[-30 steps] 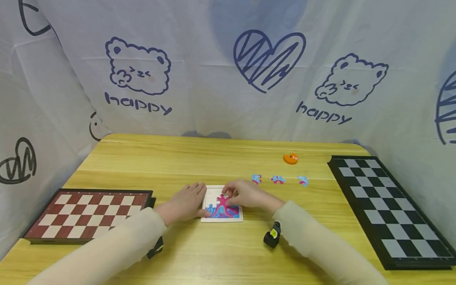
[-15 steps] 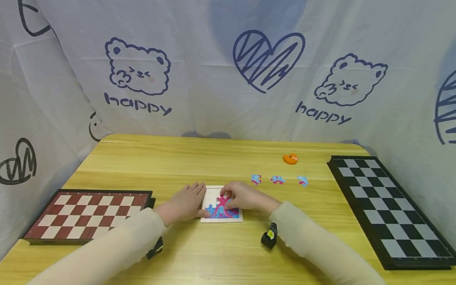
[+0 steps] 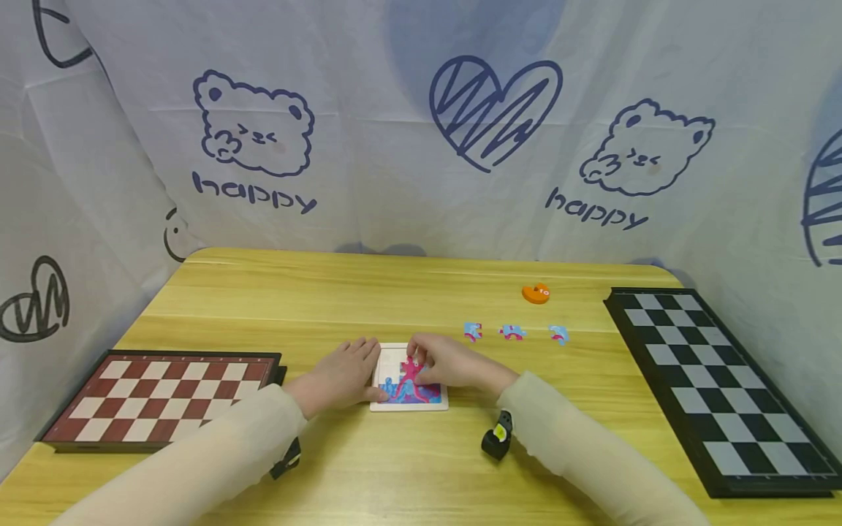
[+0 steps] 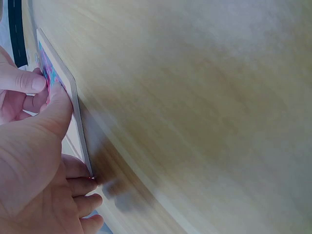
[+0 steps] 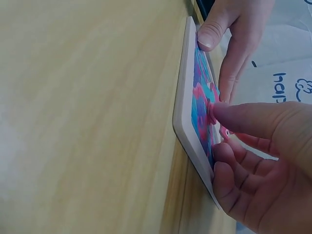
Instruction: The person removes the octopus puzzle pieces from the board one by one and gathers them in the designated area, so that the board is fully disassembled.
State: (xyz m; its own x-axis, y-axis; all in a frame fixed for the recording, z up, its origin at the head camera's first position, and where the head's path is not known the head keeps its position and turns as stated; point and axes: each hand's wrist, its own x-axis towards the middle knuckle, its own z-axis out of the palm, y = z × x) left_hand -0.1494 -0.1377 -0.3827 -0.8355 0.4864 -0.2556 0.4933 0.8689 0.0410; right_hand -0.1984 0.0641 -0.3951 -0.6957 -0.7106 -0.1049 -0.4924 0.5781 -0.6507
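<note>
A small white-rimmed puzzle tray [image 3: 409, 408] lies on the table, its lower part filled with blue, purple and pink picture pieces. My left hand [image 3: 340, 372] rests along the tray's left edge, with straight fingers beside the rim and the thumb on the lower left corner. Over the tray's right side, my right hand [image 3: 452, 361] pinches a pink puzzle piece [image 5: 212, 113] between thumb and fingers, at the middle of the picture. The fingers partly hide that piece. Three loose puzzle pieces, a left one [image 3: 473, 332], a middle one [image 3: 512, 332] and a right one [image 3: 559, 334], lie beyond the right hand.
Behind the loose pieces sits a small orange object [image 3: 536, 294] with white marks. A brown-and-white chessboard [image 3: 164, 394] lies at the left, and a black-and-white one [image 3: 717, 387] at the right. A printed white curtain [image 3: 395, 183] hangs behind the table [image 3: 296, 292].
My right hand has shifted slightly left, still pinching the pink piece over the tray. The left hand and the loose pieces have stayed in place.
</note>
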